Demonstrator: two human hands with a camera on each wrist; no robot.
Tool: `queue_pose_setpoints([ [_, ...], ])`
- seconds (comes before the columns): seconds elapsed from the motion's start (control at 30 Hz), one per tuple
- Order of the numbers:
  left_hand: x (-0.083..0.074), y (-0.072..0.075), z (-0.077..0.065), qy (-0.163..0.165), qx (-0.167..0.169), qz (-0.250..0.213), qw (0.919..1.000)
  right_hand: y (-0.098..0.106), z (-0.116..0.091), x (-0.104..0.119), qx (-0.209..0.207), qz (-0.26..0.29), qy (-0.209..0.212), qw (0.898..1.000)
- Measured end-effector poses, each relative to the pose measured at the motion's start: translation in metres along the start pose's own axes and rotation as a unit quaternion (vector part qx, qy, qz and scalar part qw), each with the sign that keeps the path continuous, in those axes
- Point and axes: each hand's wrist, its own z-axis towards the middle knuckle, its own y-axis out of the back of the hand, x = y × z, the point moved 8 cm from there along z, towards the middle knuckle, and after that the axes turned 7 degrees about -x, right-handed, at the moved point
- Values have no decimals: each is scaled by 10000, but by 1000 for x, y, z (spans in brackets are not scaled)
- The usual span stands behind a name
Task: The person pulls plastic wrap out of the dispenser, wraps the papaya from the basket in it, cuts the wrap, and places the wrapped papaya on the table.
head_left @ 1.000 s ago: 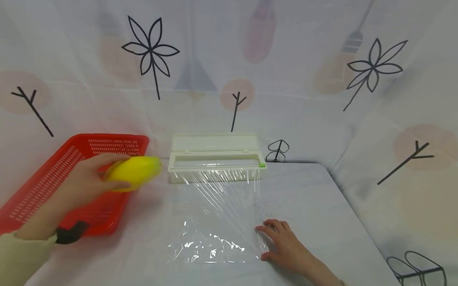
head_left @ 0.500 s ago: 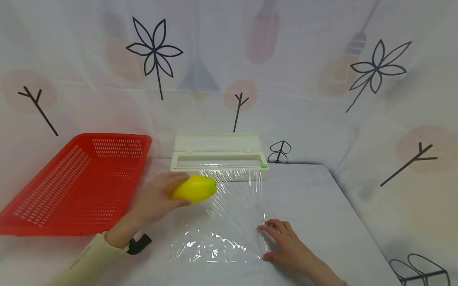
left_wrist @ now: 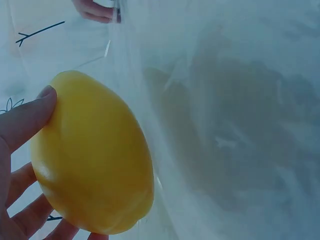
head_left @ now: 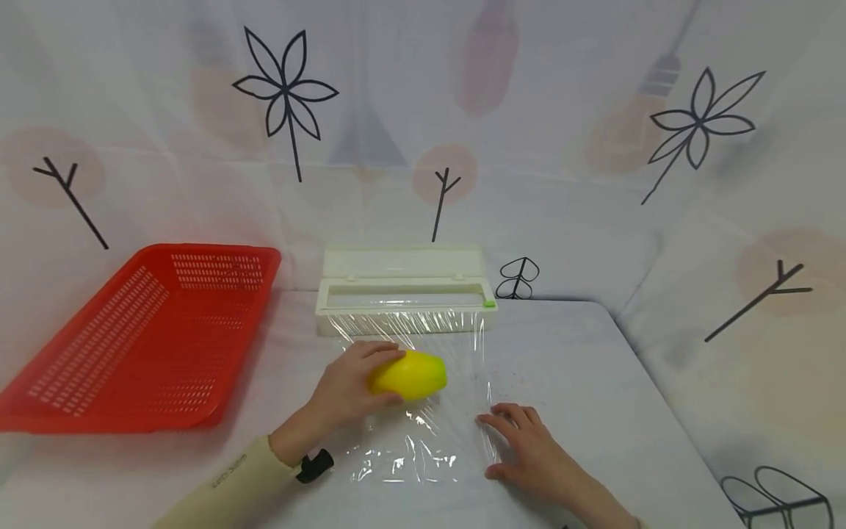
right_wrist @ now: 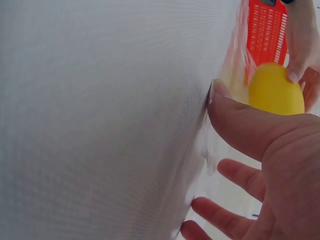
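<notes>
My left hand [head_left: 346, 389] grips a smooth yellow fruit [head_left: 411, 375] with a greenish end, fingers and thumb around its left part. The fruit is over a sheet of clear plastic wrap [head_left: 456, 433]; whether it touches the sheet I cannot tell. In the left wrist view the thumb lies along the side of the yellow fruit [left_wrist: 95, 155]. My right hand [head_left: 532, 455] rests at the right edge of the wrap, fingers spread and thumb apart. The right wrist view shows the right thumb [right_wrist: 245, 122] and fingertips touching the table surface along the film's edge.
At the back, a white wrap dispenser [head_left: 406, 323] stands with its lid up and a green slider at the right; the film runs from it. A red perforated basket [head_left: 165, 345] sits on the left. Patterned cloth [head_left: 562, 147] hangs behind the white table [head_left: 568, 353].
My left hand has carried the yellow fruit from over the red basket rightward and toward me, over the plastic wrap. The right hand has stayed at the film's right edge.
</notes>
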Motion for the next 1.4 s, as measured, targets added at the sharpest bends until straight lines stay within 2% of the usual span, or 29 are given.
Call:
queue_pose_setpoints([
  [0.2, 4, -18, -5, 367, 476, 79, 9982, 0, 1, -2, 94, -42, -198, 9998],
  [0.3, 3, -20, -6, 280, 542, 209, 9979, 0, 2, -3, 82, -65, -211, 9997],
  [0.6, 1, -19, -8, -163, 556, 370, 9976, 11, -2, -2, -335, 29, 339, 9989],
  [0.87, 2, -16, -10, -187, 535, 362, 9977, 15, -3, -5, -279, 29, 252, 9993],
  [0.97, 3, -9, -11, -124, 494, 346, 9981, 17, -4, -3, -341, 54, 336, 9988],
  [1.07, 7, 6, -15, -35, 333, 255, 9991, 19, -4, 0, -447, 119, 483, 9978],
  [1.17, 15, 24, -25, 110, 153, 123, 9997, 20, -5, 1, -502, 249, 649, 9963],
  [1.23, 21, 34, -34, 195, 154, 72, 9997, 21, -6, 2, -500, 321, 781, 9952],
  [1.3, 26, 40, -44, 197, 332, 3, 9993, 20, -7, 4, -446, 436, 957, 9934],
  [1.4, 32, 40, -61, 76, 972, -221, 9950, 18, -8, 5, -238, 634, 1144, 9911],
])
